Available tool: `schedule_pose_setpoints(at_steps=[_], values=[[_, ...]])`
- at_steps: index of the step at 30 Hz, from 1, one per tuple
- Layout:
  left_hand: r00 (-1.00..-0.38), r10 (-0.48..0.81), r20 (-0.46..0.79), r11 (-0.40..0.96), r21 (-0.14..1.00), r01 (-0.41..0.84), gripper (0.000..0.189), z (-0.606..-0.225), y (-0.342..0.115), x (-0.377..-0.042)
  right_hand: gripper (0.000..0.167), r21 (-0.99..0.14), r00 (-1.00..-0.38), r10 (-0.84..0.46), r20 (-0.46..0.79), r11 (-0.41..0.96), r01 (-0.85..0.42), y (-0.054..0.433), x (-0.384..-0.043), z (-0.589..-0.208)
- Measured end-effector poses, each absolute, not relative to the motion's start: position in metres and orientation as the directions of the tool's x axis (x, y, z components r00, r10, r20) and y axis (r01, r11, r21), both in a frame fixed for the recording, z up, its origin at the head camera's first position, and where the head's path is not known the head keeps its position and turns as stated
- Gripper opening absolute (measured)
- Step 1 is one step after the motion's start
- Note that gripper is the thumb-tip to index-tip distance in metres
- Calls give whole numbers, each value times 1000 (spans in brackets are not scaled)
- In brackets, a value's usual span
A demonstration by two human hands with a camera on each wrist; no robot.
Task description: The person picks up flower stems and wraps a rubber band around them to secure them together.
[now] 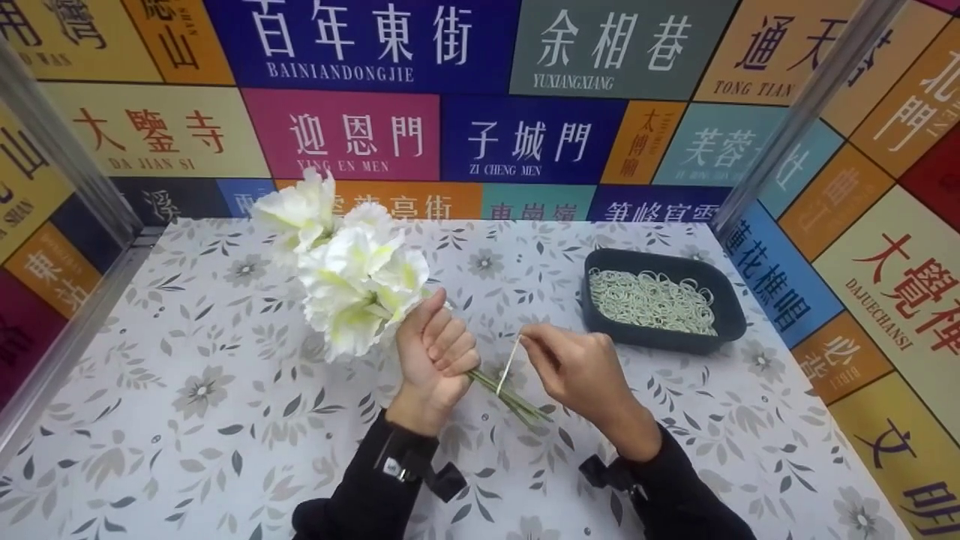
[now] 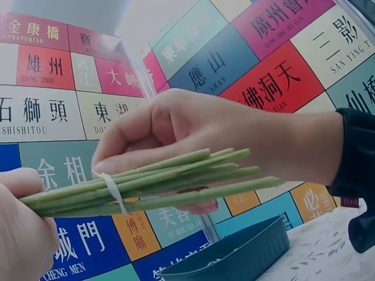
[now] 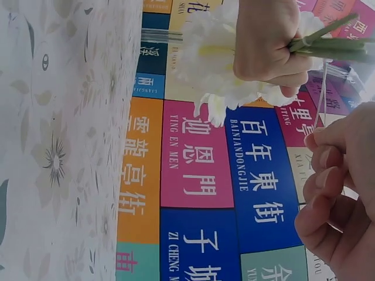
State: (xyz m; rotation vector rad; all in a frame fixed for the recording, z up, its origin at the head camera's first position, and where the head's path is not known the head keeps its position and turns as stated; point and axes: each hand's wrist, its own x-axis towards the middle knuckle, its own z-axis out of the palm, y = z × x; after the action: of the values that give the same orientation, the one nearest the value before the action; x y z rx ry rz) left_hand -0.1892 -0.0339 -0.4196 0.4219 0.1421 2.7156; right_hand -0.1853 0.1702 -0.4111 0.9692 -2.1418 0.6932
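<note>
My left hand (image 1: 436, 349) grips a bunch of white artificial flowers (image 1: 352, 274) by the green stems, blooms pointing to the far left. The cut stem ends (image 2: 199, 175) stick out of the fist toward the right. Around the stems runs a pale rubber band (image 1: 508, 366), also seen in the left wrist view as a white loop (image 2: 113, 192). My right hand (image 1: 581, 367) pinches the band between thumb and fingertips and holds it stretched away from the stems. In the right wrist view the taut band (image 3: 321, 96) spans from stems to fingertips.
A dark rectangular tub (image 1: 667, 341) full of pale rubber bands (image 1: 652, 300) stands at the back right of the table. A flower-patterned cloth (image 1: 202, 390) covers the tabletop. Panels with coloured signs (image 1: 341, 135) and metal posts (image 1: 810, 112) enclose the back and sides.
</note>
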Motion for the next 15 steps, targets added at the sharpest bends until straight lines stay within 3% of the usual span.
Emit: schedule_pose_setpoints(at_steps=[9, 15], values=[[-910, 383, 159, -921, 143, -363, 56, -413, -33, -188, 12, -52, -456, -477, 752, 646, -762, 171, -194, -419], [-921, 365, 133, -928, 127, -350, 58, -413, -30, -184, 5, -23, -456, -504, 733, 652, -758, 164, -194, -429]])
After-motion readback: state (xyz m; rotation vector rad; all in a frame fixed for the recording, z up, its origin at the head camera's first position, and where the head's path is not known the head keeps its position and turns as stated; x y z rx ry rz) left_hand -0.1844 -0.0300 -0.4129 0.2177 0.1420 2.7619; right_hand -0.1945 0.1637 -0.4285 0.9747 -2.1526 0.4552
